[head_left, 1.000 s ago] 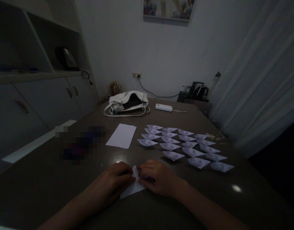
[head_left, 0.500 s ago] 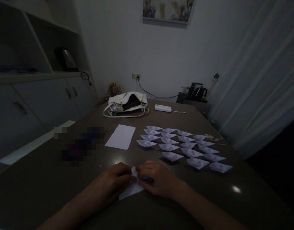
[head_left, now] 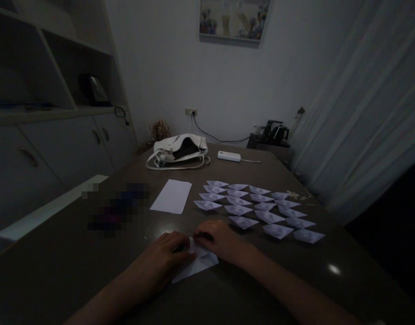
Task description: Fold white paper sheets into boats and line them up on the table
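Observation:
A partly folded white sheet of paper (head_left: 198, 264) lies on the brown table near its front, between my two hands. My left hand (head_left: 165, 257) is closed on its left side, thumb on top of the paper. At the upper edge of the sheet, my right hand (head_left: 217, 237) pinches the paper with bent fingers. Some of the folds are covered by my fingers. Just beyond on the right stand several folded paper boats (head_left: 243, 221) in rows. A stack of flat white paper (head_left: 171, 196) lies farther off, left of the boats.
A white handbag (head_left: 180, 151) and a white power bank (head_left: 229, 156) with a short cable lie at the table's far end. Blurred-out dark items (head_left: 117, 207) are on the left. Black kettles (head_left: 277, 132) stand beyond the far right corner.
My right hand has shifted slightly up and away from the sheet's lower right part, so more of the folded paper shows. My left hand stays on the paper. The view has tilted slightly up.

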`<action>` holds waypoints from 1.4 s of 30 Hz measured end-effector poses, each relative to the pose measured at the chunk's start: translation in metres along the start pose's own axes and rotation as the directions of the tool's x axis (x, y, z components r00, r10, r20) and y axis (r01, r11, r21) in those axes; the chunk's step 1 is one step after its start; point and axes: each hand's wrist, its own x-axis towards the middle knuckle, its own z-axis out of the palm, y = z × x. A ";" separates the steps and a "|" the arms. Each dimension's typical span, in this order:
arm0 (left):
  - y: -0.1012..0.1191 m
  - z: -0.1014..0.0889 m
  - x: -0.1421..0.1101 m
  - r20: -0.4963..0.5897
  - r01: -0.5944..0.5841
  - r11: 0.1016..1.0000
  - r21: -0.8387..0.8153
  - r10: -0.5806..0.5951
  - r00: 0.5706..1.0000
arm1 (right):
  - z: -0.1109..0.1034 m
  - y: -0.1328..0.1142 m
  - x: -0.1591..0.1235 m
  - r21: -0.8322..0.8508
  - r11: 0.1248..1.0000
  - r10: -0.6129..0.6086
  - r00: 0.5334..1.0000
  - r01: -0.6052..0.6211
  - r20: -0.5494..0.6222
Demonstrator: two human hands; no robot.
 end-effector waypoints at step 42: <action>-0.010 0.006 -0.001 -0.028 -0.020 0.999 0.033 0.021 0.999 | -0.029 0.004 -0.012 -0.354 0.913 -0.135 0.969 0.202 0.205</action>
